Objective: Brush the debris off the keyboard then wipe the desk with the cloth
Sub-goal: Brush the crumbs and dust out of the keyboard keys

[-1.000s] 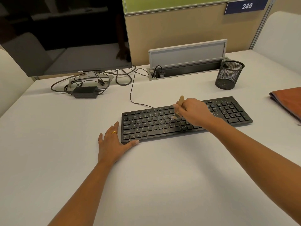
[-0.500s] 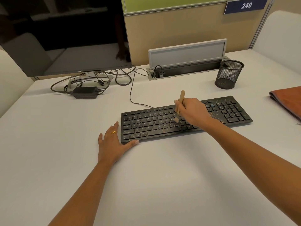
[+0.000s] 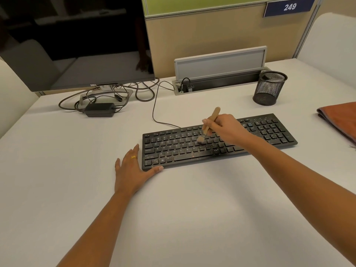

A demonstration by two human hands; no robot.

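A black keyboard (image 3: pixel 269 132) lies across the middle of the white desk (image 3: pixel 173 209), speckled with pale debris, most of it along its front rows and on the number pad. My right hand (image 3: pixel 225 128) grips a small wooden brush (image 3: pixel 211 120) by its handle, with the bristles down on the middle keys. My left hand (image 3: pixel 131 170) rests flat on the desk with the fingers straight, its thumb against the keyboard's front left corner. A folded orange cloth (image 3: pixel 339 120) lies at the desk's right edge.
A black mesh pen cup (image 3: pixel 268 88) stands behind the keyboard's right end. A dark monitor (image 3: pixel 77 41) is at the back left, with a power brick (image 3: pixel 100 109) and tangled cables beneath it. A grey cable box (image 3: pixel 219 74) with its lid raised sits at the back centre.
My right hand has drawn the brush a little leftward over the middle keys, and the handle now stands taller. My left hand has stayed in place.
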